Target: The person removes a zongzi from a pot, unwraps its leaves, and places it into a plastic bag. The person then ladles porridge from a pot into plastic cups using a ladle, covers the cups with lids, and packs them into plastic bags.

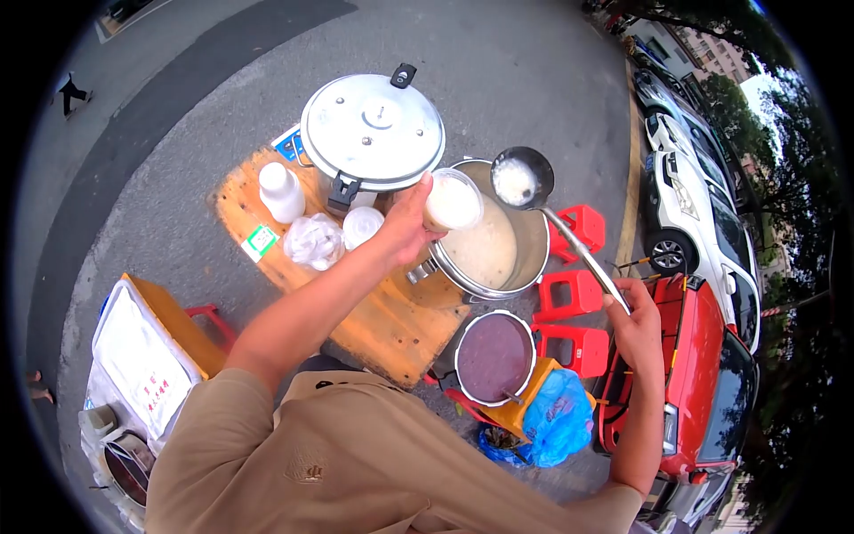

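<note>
My left hand (409,224) is closed around a clear plastic cup (455,201) with whitish contents, held beside the rim of a large metal pot (539,258). Pale, milky liquid (481,249) fills part of that pot. In my right hand (637,322) is the long handle of a ladle (583,253). The ladle's dark bowl, with white, soupy food in it, hangs over the pot's far right rim. A big pressure cooker (373,129) with its lid on stands just beyond my left hand. Part of the cup's side is hidden by my fingers.
On the wooden table (391,331) are a stack of white cups (281,192), a plastic bag (314,241) and a white tub (362,228). Nearby are a pot of purplish liquid (495,358), a blue bag (559,416), red stools (574,295) and parked cars (690,198).
</note>
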`<state>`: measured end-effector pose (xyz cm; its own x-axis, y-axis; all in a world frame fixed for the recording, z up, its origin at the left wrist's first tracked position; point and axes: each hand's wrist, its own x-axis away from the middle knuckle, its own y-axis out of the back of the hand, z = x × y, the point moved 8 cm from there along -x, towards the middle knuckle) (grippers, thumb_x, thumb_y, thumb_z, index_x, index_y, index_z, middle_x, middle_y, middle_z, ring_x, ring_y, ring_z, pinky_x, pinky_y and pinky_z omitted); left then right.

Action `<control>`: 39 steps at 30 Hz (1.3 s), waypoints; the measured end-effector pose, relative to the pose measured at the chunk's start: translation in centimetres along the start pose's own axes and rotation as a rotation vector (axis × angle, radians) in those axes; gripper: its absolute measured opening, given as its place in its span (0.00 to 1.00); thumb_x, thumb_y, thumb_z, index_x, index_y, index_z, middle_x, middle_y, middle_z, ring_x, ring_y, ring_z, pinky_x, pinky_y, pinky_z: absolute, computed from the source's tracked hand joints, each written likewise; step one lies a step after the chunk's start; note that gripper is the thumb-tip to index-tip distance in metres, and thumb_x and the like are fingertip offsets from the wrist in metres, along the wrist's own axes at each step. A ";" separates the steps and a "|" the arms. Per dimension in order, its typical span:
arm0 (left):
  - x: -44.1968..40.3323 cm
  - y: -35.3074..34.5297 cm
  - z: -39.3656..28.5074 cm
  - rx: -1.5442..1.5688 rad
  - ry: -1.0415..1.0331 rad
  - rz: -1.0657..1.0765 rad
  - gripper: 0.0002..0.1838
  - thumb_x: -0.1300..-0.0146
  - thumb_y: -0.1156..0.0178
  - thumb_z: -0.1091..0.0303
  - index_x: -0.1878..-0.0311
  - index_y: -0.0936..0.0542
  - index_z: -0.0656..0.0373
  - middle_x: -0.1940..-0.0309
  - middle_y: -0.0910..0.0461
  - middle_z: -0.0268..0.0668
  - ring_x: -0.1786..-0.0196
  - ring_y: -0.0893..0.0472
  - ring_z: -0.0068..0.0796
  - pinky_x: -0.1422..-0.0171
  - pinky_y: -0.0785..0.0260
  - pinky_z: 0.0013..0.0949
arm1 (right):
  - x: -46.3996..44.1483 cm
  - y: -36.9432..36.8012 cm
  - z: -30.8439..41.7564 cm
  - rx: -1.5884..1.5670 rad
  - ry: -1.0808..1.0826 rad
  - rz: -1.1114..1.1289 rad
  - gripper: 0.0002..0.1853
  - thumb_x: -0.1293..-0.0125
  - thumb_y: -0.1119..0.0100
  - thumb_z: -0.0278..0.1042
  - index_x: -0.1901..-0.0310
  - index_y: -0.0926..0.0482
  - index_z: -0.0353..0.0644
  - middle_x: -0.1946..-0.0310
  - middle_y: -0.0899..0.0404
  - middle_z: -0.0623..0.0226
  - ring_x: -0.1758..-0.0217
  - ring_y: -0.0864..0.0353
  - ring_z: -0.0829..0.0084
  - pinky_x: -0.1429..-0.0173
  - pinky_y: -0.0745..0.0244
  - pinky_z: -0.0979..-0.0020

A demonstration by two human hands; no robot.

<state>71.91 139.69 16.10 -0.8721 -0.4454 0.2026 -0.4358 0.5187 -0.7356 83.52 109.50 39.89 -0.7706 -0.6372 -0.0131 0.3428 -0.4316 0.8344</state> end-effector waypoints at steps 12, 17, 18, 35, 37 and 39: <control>-0.9 -2.5 2.4 0.081 0.078 0.147 0.42 0.26 0.55 0.29 0.22 0.38 0.49 0.24 0.35 0.36 0.22 0.36 0.37 0.21 0.43 0.55 | 4.4 -1.7 4.7 0.529 0.388 -0.191 0.14 0.29 0.38 0.29 0.46 0.23 0.32 0.59 0.16 0.46 0.58 0.15 0.45 0.56 0.21 0.55; -2.0 -1.6 3.5 0.100 0.085 0.153 0.44 0.29 0.53 0.26 0.23 0.38 0.51 0.25 0.34 0.38 0.23 0.35 0.38 0.21 0.46 0.58 | 4.5 -1.6 2.5 0.369 0.379 -0.255 0.13 0.29 0.38 0.29 0.47 0.23 0.35 0.66 0.19 0.56 0.67 0.17 0.60 0.63 0.25 0.62; -1.9 -1.7 3.4 0.105 0.084 0.161 0.45 0.29 0.52 0.26 0.23 0.38 0.52 0.25 0.34 0.38 0.23 0.35 0.38 0.21 0.46 0.58 | 4.3 -1.6 1.5 0.257 0.252 -0.204 0.13 0.28 0.38 0.30 0.47 0.23 0.33 0.66 0.19 0.60 0.66 0.18 0.66 0.62 0.25 0.66; 5.8 2.7 2.2 0.173 -0.035 0.133 0.37 0.25 0.55 0.31 0.26 0.33 0.47 0.30 0.26 0.34 0.30 0.25 0.33 0.30 0.29 0.47 | -4.2 -13.1 -6.0 0.790 0.266 0.117 0.12 0.34 0.35 0.31 0.56 0.29 0.39 0.66 0.18 0.45 0.62 0.16 0.40 0.59 0.22 0.43; 7.3 4.3 2.7 0.125 -0.048 0.130 0.41 0.26 0.57 0.28 0.22 0.38 0.49 0.26 0.31 0.36 0.25 0.30 0.35 0.24 0.35 0.50 | -5.3 -14.3 -6.4 0.756 0.291 0.207 0.13 0.35 0.34 0.30 0.58 0.30 0.39 0.66 0.18 0.46 0.61 0.16 0.39 0.57 0.22 0.43; 8.6 5.5 3.0 0.134 -0.074 0.172 0.44 0.27 0.59 0.27 0.20 0.40 0.50 0.24 0.34 0.37 0.23 0.33 0.37 0.21 0.40 0.54 | -6.2 -15.8 -6.7 0.694 0.347 0.276 0.12 0.36 0.34 0.29 0.57 0.28 0.38 0.63 0.18 0.46 0.58 0.17 0.38 0.54 0.22 0.44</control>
<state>62.69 136.46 11.86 -0.9101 -0.4137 0.0230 -0.2447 0.4917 -0.8357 86.50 116.04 23.13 -0.4579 -0.8730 0.1680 -0.0025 0.1902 0.9817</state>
